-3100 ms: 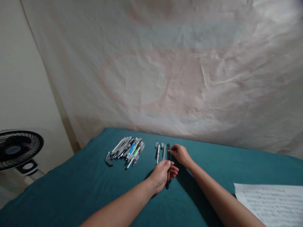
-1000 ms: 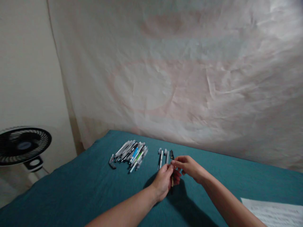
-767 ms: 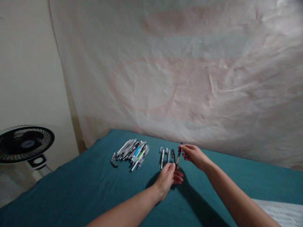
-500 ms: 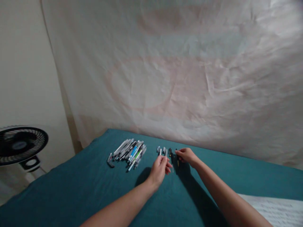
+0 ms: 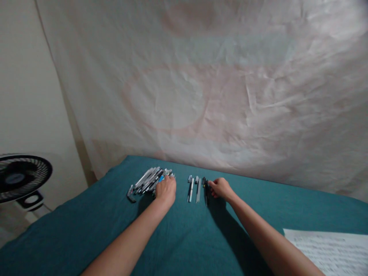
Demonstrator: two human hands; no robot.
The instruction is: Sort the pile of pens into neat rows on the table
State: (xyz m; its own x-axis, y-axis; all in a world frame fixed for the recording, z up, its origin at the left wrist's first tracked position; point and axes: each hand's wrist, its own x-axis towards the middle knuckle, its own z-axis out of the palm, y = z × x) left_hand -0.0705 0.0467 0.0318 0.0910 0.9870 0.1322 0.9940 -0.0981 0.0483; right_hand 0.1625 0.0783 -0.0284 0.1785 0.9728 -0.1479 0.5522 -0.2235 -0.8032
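Note:
On the teal cloth lies a heap of pens [image 5: 149,180], mostly clear and dark, with a blue one [image 5: 161,178] among them. My left hand [image 5: 166,189] rests over the heap's right side, back of the hand up. Its fingers point down into the pens and are mostly hidden. My right hand [image 5: 220,188] pinches a dark pen [image 5: 206,189] at the right end of a short row. Left of it lie a grey pen [image 5: 198,191] and a white-and-black pen [image 5: 191,191], each with a clear cap end at the far side.
A small dark-and-clear object [image 5: 131,194] sits at the heap's left edge. Written paper [image 5: 327,249] lies at the near right. A black fan [image 5: 25,178] stands left of the table, and a pale sheet [image 5: 184,96] hangs behind it.
My left hand has moved left from the row to the heap, leaving the white-and-black and grey pens uncovered. My right hand stays at the dark pen, slightly nearer the row.

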